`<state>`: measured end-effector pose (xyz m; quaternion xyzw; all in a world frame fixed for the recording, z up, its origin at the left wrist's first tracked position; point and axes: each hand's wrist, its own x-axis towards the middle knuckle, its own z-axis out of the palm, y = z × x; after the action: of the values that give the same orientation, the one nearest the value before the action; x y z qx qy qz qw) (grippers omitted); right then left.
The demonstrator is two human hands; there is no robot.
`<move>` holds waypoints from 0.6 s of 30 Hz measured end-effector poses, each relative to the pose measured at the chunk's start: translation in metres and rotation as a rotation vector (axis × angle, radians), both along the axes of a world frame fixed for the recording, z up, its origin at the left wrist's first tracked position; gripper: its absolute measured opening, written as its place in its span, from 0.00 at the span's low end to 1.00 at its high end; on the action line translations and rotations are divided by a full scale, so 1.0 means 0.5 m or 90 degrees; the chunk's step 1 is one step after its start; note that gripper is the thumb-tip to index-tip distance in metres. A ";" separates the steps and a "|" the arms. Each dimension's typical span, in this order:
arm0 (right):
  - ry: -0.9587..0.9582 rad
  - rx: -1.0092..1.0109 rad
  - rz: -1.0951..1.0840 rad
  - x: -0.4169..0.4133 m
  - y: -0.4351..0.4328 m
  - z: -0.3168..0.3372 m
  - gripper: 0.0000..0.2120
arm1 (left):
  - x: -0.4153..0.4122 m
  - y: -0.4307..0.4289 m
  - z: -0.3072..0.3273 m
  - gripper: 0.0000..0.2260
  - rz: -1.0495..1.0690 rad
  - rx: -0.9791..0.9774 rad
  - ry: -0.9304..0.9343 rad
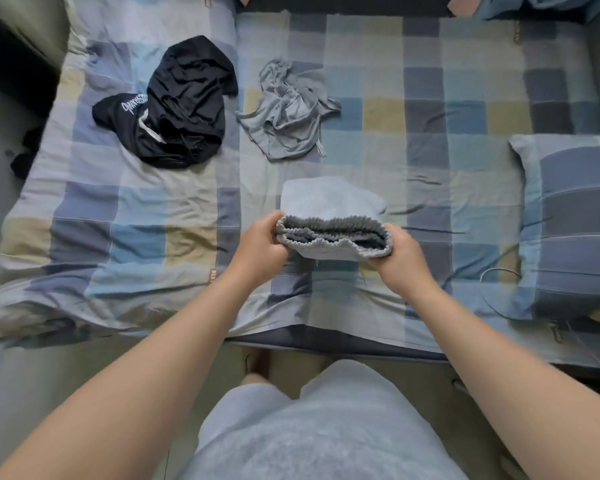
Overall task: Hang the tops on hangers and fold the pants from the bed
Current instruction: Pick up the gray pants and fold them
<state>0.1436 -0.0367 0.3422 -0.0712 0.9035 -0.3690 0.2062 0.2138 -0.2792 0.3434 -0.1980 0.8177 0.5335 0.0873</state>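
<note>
While the gathered elastic waistband is clamped at its two ends, one end is gripped by the curled fingers and thumb of the left hand and the other by those of the right hand. The light grey pants are thus held stretched between both hands, near the front edge of the bed, with their folded part lying flat on the checked sheet just beyond the knuckles. Farther back, a crumpled black garment with white lettering is seen at the left. A crumpled grey garment lies near it, apart. A checked pillow lies at the right, with a thin cable just beside it.
</note>
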 end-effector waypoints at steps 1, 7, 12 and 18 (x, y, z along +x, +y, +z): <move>-0.021 0.054 0.016 0.023 0.005 -0.039 0.13 | 0.021 0.008 -0.034 0.12 -0.003 -0.023 -0.033; -0.188 0.195 0.038 0.186 0.027 -0.270 0.13 | 0.155 0.046 -0.253 0.13 -0.055 -0.059 -0.230; -0.317 0.248 0.053 0.336 0.053 -0.403 0.10 | 0.299 0.073 -0.397 0.10 -0.126 -0.025 -0.385; -0.463 0.266 0.075 0.473 0.081 -0.476 0.10 | 0.427 0.093 -0.502 0.07 -0.199 0.023 -0.525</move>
<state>0.3800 0.0036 0.1041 0.0556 0.8216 -0.1667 0.5422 0.4274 -0.2326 0.0926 -0.2671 0.7250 0.4044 0.4893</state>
